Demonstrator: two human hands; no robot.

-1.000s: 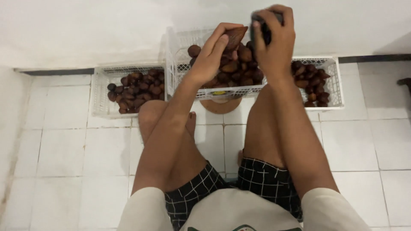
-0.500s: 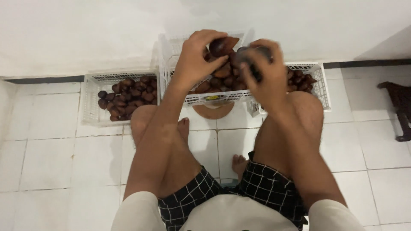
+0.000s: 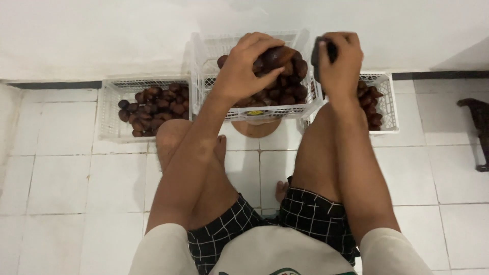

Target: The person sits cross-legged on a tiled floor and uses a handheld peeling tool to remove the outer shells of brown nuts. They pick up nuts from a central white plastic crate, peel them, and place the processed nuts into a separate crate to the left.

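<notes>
Right now the left hand (image 3: pixel 244 63) is wrapped around a brown fruit (image 3: pixel 277 55) on top of the middle basket (image 3: pixel 204 61), while the right hand (image 3: pixel 340 61) squeezes a dark tool (image 3: pixel 320 57) just beside that basket's right edge.

Soft, even indoor light, slightly warm

The white tiled floor (image 3: pixel 61 183) and the plain white wall (image 3: pixel 102 35) above it are brightly lit without glare. A grey shadow falls on the wall's right end. Faint shadows sit under the white plastic lattice crates (image 3: pixel 114 114). Focus is sharp centrally; the floor's tile lines bow at the edges.
</notes>
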